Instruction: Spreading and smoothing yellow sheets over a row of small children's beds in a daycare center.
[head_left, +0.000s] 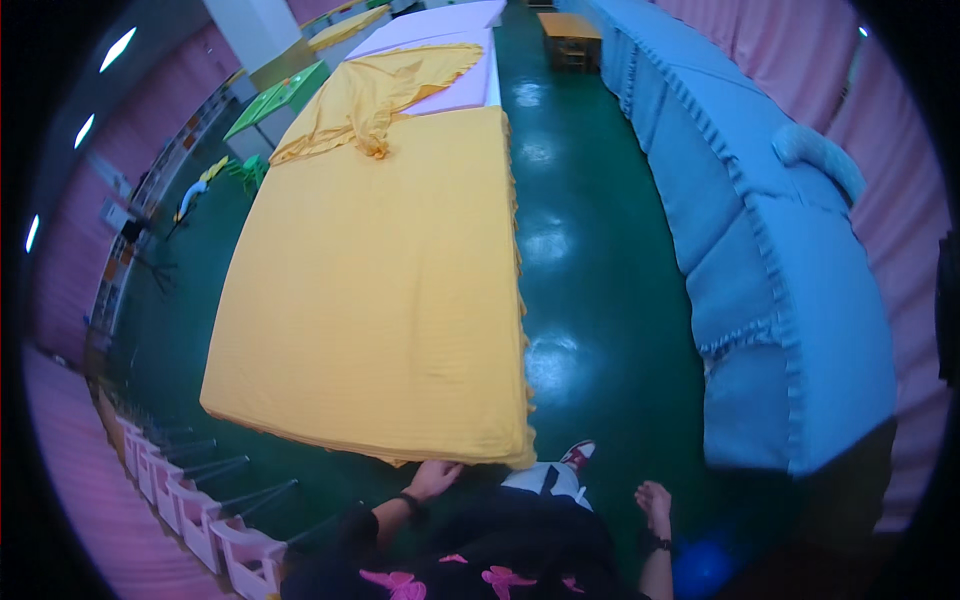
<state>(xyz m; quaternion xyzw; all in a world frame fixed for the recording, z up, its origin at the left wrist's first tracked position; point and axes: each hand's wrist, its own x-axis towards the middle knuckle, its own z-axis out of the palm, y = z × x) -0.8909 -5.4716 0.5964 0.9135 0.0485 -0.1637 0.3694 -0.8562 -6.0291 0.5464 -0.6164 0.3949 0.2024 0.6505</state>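
- Lower left: a row of small pink chairs (250, 550) has thin legs that poke toward the bed. Feet could bump them, so go slowly on that side.
- Left of the middle: the yellow sheet (370, 290) lies on a big bed, reaching down near the bottom of the frame. It is mostly flat, with a few soft creases. A slow, even pull should smooth them better than a hard tug.
- Top, left of the middle: a bunched-up cloth (395, 90) lies at the far end, partly over a pale purple bed (470, 85). Go gently, as it might slide.
- Bottom middle: the left hand (435, 480) is at the sheet's front edge. Its fingers look bent, but I cannot tell if they have hold of the cloth.
- Just right of that: the sheet's wavy frill (520, 330) hangs down the long side. It would help to keep it straight at the corner.
- Right of the middle: green floor (560, 250) makes a long path to walk along.
- Lower right: the right hand (655, 505) is half curled, away from the sheet, with nothing seen in it.
- Far right: a blue cover (840, 330) makes the path's other edge.
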